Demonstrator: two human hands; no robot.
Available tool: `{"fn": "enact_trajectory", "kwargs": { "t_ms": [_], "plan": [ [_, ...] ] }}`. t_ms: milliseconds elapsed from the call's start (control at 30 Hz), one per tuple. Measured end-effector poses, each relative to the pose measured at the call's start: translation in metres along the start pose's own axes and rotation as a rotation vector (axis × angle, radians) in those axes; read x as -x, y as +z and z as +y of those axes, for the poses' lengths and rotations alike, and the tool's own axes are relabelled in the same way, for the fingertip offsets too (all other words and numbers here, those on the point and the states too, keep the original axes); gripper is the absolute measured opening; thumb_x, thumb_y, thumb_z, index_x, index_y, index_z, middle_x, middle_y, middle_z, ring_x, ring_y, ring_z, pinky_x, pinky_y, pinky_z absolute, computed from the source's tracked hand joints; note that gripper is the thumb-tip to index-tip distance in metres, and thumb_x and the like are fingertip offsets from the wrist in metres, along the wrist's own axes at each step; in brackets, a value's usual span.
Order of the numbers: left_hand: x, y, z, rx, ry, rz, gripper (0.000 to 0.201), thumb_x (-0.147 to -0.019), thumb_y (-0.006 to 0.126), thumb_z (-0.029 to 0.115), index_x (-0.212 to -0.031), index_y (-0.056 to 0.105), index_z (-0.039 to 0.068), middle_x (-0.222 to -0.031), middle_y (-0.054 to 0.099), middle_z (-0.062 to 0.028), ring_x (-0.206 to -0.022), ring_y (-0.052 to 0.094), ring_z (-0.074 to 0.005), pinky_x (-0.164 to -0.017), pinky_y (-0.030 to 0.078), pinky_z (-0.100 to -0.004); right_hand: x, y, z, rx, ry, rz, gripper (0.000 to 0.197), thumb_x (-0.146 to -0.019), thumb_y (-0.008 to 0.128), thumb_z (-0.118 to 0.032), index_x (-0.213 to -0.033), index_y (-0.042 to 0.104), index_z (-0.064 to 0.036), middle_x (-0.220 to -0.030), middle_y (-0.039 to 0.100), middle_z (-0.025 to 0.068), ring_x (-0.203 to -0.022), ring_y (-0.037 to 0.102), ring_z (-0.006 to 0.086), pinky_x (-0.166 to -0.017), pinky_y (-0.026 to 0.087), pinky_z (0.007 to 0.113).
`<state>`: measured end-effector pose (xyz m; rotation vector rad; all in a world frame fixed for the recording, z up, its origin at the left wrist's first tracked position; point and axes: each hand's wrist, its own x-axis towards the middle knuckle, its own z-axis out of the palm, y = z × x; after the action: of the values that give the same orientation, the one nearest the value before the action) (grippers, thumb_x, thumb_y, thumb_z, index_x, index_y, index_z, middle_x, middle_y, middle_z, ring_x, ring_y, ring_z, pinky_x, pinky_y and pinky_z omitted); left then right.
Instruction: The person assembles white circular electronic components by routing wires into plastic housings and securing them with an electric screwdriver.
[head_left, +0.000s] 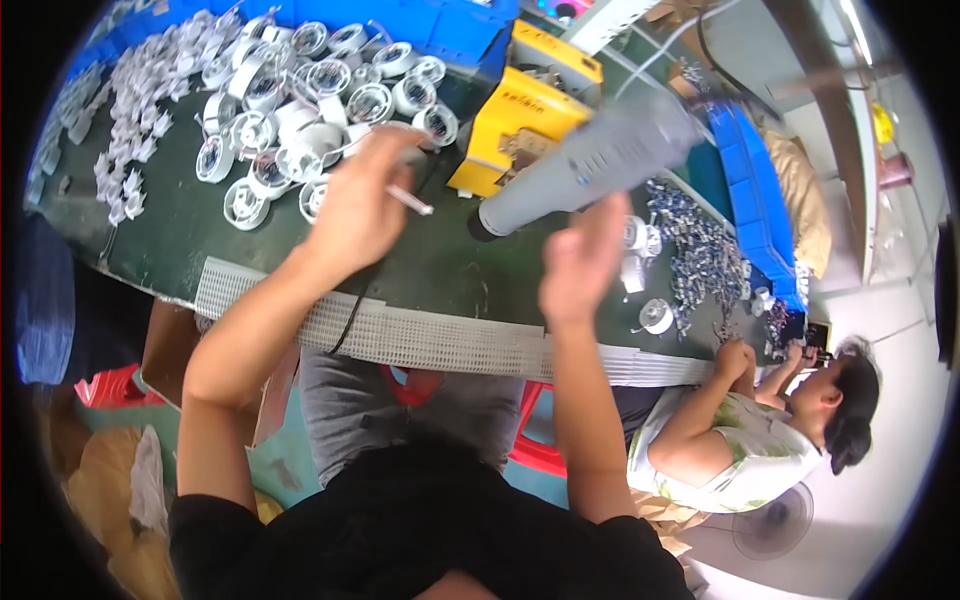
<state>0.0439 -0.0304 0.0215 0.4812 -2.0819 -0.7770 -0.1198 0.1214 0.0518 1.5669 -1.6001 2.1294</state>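
Observation:
My left hand [365, 205] is closed over the table, at the near edge of a heap of white round plastic housings [370, 103]. A thin white piece [410, 201] sticks out from its fingers; the rest of what it holds is hidden. A grey electric screwdriver [575, 165] with a black nose slants over the table, its upper end blurred. Just below it is my right hand [583, 262], slightly smeared, thumb and fingers apart, with nothing visible in it.
Small white parts [150, 90] are heaped at the far left. A yellow box [530, 110] stands behind the screwdriver. Small blue-and-silver parts [700, 255] and blue bins [755, 190] lie to the right, where another person [740, 420] works. White perforated strips [430, 335] line the near edge.

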Motion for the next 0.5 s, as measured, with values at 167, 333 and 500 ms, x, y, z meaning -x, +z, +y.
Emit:
{"fn": "enact_trajectory", "kwargs": {
  "t_ms": [167,333,500],
  "plan": [
    [-0.011,-0.01,0.017,-0.652,0.098,0.187,0.074,-0.066,0.058,-0.008,-0.136,0.05,0.014,-0.147,0.032,-0.0211,-0.138,0.021,-0.0513,-0.111,0.019,-0.064,-0.018,-0.126,0.036,1.563,0.266,-0.059,0.046,-0.075,0.076,-0.03,-0.113,0.066,-0.0066,-0.109,0.063,0.0135,-0.104,0.055,0.035,-0.095,0.039,0.047],
    [0.012,0.012,0.026,-0.035,0.254,-0.13,0.049,-0.074,0.065,0.001,-0.122,0.059,0.008,-0.133,0.05,-0.0187,-0.122,0.049,-0.0399,-0.104,0.04,-0.048,-0.003,-0.121,0.034,1.382,0.168,-0.139,0.028,-0.073,0.073,-0.015,-0.098,0.066,-0.0068,-0.096,0.065,0.0125,-0.095,0.058,0.0344,-0.085,0.043,0.044],
    [0.024,0.048,0.038,1.459,-0.903,-0.847,0.054,-0.1,0.051,0.038,-0.139,0.04,0.003,-0.122,0.06,-0.0144,-0.109,0.062,-0.0214,-0.098,0.05,-0.0363,0.058,-0.028,-0.032,0.626,0.176,-0.084,0.033,-0.072,0.078,-0.006,-0.1,0.062,-0.0027,-0.092,0.06,0.009,-0.072,0.054,0.0175,-0.065,0.047,0.028]
  ]
}}
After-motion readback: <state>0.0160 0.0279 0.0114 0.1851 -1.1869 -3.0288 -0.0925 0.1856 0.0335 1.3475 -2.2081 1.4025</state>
